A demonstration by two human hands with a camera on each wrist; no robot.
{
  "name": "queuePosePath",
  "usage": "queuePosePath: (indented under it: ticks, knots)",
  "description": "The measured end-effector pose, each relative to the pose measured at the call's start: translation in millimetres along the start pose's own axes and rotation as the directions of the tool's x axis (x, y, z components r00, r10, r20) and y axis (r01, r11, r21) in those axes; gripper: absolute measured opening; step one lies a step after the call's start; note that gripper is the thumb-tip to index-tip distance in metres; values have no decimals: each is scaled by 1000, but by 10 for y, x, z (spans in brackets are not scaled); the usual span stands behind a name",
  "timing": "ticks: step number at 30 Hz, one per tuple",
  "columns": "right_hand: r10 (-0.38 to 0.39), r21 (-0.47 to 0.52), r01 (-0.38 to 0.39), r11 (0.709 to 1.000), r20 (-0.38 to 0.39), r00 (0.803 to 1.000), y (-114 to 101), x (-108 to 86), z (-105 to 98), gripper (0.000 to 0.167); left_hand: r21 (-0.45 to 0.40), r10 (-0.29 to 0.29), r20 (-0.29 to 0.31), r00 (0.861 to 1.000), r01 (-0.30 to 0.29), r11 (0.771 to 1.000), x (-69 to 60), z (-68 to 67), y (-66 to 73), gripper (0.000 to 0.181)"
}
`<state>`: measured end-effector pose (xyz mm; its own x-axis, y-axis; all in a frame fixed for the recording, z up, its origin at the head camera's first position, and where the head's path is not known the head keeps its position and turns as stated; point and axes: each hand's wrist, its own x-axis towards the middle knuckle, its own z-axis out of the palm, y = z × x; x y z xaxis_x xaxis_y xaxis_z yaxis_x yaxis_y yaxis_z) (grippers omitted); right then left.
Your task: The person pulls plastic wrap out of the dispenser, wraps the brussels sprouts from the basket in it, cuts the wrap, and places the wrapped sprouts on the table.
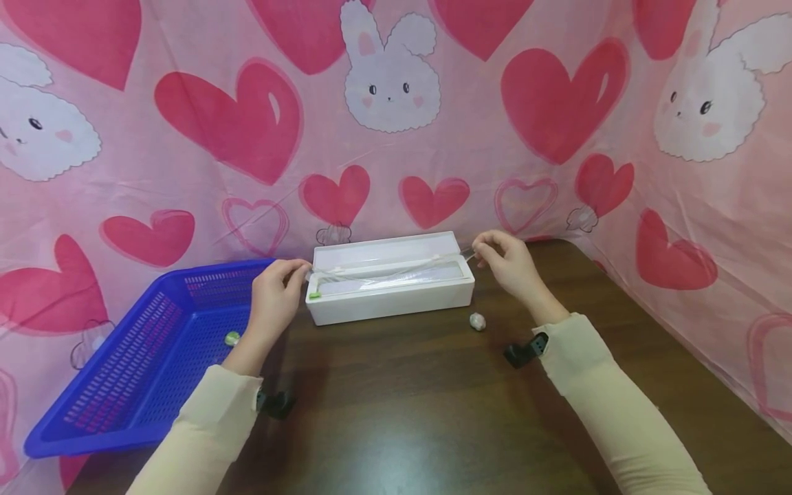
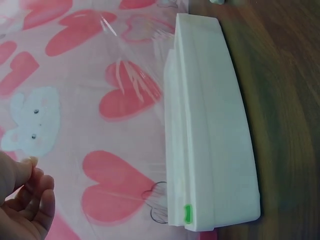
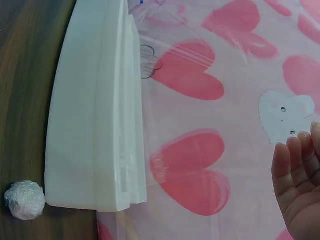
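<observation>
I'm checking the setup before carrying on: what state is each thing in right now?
Box: upright on the table, lid open.
Film: stretched between both hands.
Left hand: pinching film.
Right hand: pinching film.
Slider: at the box's left end.
Ball: wrapped, on the table.
Basket: upright, with a green item inside.

On the table [image 1: 396,399], a basket [image 1: 185,350] lies left of the box [image 1: 390,304] and a ball [image 1: 477,321] front-right.
</observation>
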<state>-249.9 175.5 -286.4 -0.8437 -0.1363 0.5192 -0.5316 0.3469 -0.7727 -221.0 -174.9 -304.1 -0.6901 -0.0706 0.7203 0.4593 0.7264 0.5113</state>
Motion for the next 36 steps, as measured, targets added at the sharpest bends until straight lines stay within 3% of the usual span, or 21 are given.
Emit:
queuePosePath:
  ticks: [12, 20, 24, 30, 36]
  knots:
    - [-34, 22, 33, 999, 34, 999, 270, -49, -90, 13, -43, 58, 69, 996, -55, 998, -227, -90, 137, 6]
    - [-41, 111, 23, 994, 160, 986, 305, -195, -201, 10, -75, 96, 148, 984, -85, 994, -471, -132, 160, 5]
    - [-75, 157, 33, 987, 274, 959, 347, -275, -253, 8, -62, 83, 220, 972, -71, 996, -607, -159, 163, 7]
    - [-95, 206, 0, 979, 452, 887, 445, -395, -311, 9, -58, 74, 339, 938, -58, 997, -803, -200, 137, 9]
    - [-79, 212, -49, 976, 553, 830, 588, -507, -356, 8, -48, 98, 374, 922, -86, 995, -951, -249, 53, 14]
